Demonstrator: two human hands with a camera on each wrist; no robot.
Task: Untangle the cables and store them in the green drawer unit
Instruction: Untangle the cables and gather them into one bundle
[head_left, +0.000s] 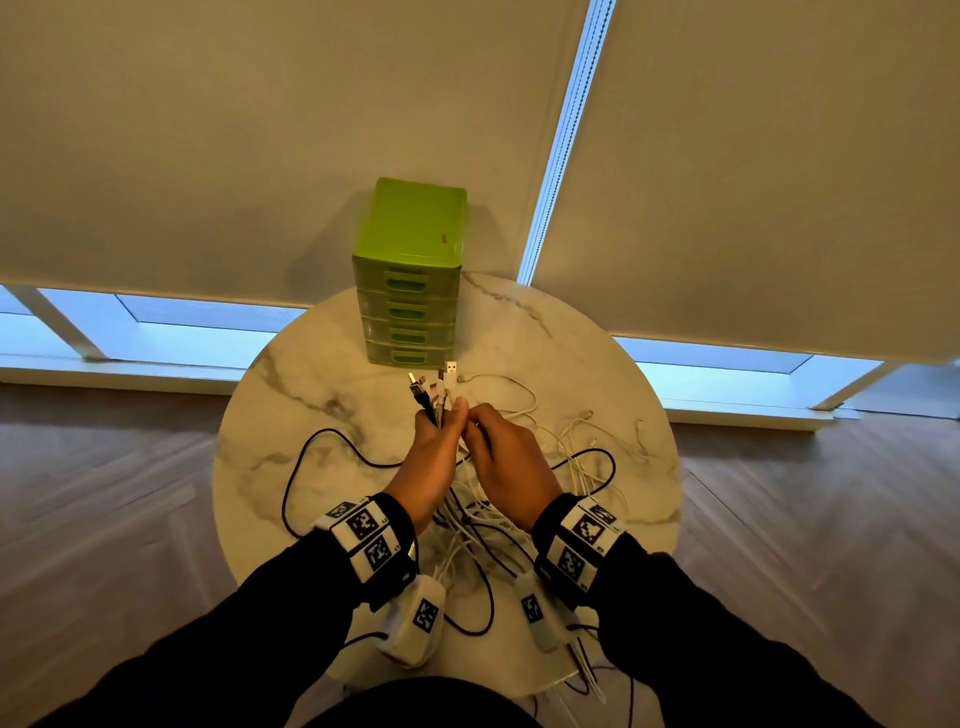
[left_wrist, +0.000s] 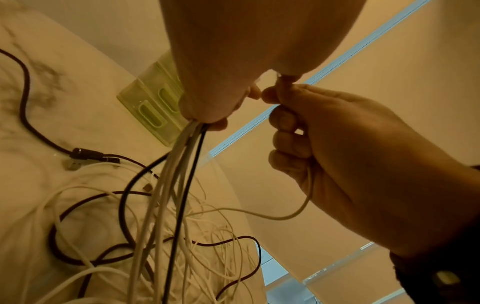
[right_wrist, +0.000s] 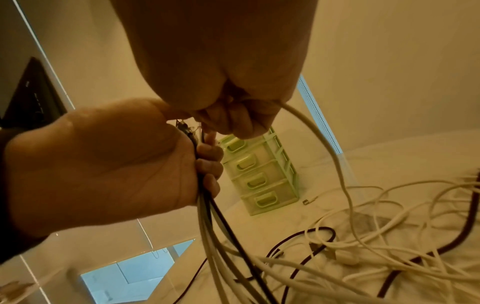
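A green drawer unit (head_left: 410, 275) stands at the far side of the round marble table (head_left: 597, 353), all four drawers closed. My left hand (head_left: 441, 418) grips a bundle of cable ends (head_left: 434, 387), white and black, with the plugs sticking up just in front of the unit. From that fist the bundle (left_wrist: 176, 174) hangs down to the tangle of cables (head_left: 519, 499) on the table. My right hand (head_left: 475, 421) is right beside the left, fingers curled round one thin white cable (left_wrist: 298, 214) that loops down into the tangle. The unit (right_wrist: 259, 174) shows behind both hands.
A dark cable (head_left: 311, 452) loops out to the left across the table. White cables (head_left: 597, 431) spread to the right. A loose plug (right_wrist: 309, 200) lies by the unit's base. The table's round edge drops to a wooden floor (head_left: 104, 493); window blinds hang behind.
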